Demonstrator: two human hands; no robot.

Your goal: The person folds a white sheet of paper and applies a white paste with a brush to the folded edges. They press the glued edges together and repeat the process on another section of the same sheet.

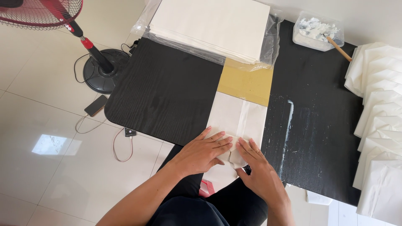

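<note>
1. Both hands are down on the white paper sheet [236, 119], which lies lengthwise on the black table [167, 92], its near end at the table's edge just in front of the person.
2. The left hand [201, 151] lies flat, fingers stretched out and close together, palm pressing the folded near end of the sheet. It grips nothing; it only presses.
3. The right hand [257, 167] mirrors it: fingers extended, tips on the small folded flaps at the sheet's bottom, nothing pinched or clasped.
4. The sheet looks thin and light, soft enough to crease under finger pressure, yet it holds a fold line. It would likely slide easily on the smooth tabletop, so flat palm pressure suits it better than a pinch.
5. The best places to take hold appear to be the folded corners near the fingertips, or the long side edges.
6. Its far end overlaps a yellow-brown board [247, 83], with a stack of white sheets [209, 27] in clear wrap beyond.
7. To the right, a fanned row of finished folded pieces [379, 125]; a tub of white paste [318, 30] with a stick sits at the far corner.
</note>
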